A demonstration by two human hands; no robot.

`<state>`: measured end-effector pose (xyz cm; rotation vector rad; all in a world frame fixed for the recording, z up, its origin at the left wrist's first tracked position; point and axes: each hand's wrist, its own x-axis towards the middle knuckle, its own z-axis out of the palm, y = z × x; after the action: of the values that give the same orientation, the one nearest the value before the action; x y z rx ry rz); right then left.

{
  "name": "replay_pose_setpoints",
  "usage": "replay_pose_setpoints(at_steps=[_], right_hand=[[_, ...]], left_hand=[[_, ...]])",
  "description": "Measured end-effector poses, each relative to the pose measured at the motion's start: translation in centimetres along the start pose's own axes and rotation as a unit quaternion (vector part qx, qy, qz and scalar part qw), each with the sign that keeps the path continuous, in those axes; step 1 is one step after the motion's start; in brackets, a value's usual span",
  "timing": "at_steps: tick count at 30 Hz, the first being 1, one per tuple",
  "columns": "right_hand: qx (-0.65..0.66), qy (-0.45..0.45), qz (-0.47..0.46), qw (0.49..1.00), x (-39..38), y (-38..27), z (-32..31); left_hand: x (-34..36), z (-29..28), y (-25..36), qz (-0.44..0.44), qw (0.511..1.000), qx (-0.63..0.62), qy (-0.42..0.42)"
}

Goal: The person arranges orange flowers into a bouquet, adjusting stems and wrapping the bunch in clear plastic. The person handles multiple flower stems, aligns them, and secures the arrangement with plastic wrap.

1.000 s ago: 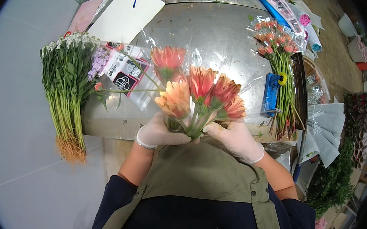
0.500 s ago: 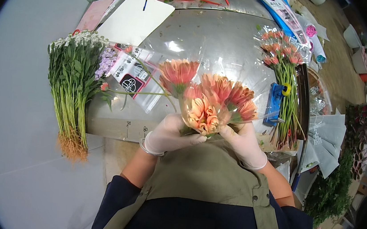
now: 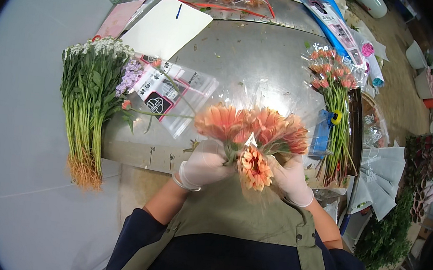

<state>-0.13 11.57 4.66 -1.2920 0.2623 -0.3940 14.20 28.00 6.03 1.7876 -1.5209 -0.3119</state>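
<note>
Close to my apron, both gloved hands grip a bunch of peach-orange gerbera-like flowers (image 3: 270, 125) in clear plastic film. One bloom (image 3: 255, 168) hangs lower than the others and faces me, with film around it. My left hand (image 3: 205, 164) is closed at the bunch's left side, under the blooms. At the right side my right hand (image 3: 293, 179) is closed too, its fingers partly behind the flowers. The stems are hidden below the blooms. Loose orange-tipped stems (image 3: 126, 104) lie to the left, across printed clear plastic sleeves (image 3: 170, 96).
A rooted bunch of white flowers (image 3: 95, 80) and small purple flowers (image 3: 129, 77) lie at the table's left edge. White paper (image 3: 164, 29) with a blue pen (image 3: 179, 11) is behind. On the right are a sleeved orange bunch (image 3: 336, 100) and a blue tape dispenser (image 3: 322, 133).
The bunch has come down and tipped: its front bloom now faces me and hangs lower, while the other blooms spread behind it. Both hands stay on it.
</note>
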Motion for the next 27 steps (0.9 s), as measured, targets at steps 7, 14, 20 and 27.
replay_pose_setpoints(at_steps=[7,14,20,27], right_hand=[[-0.007,0.019,0.129,0.991,0.0,0.0,-0.4],[-0.009,0.005,0.01,1.0,-0.6,3.4,-2.0],[-0.014,-0.014,0.017,1.0,-0.9,4.9,-3.5],[-0.027,-0.019,0.034,0.999,-0.9,5.2,-3.8]], left_hand=[[-2.0,3.9,-2.2,-0.136,0.959,-0.222,0.109],[-2.1,6.3,-5.3,-0.079,0.945,-0.278,0.152],[0.1,3.6,-3.1,-0.05,0.991,-0.087,0.086],[0.6,3.4,-2.8,-0.031,0.994,-0.025,0.101]])
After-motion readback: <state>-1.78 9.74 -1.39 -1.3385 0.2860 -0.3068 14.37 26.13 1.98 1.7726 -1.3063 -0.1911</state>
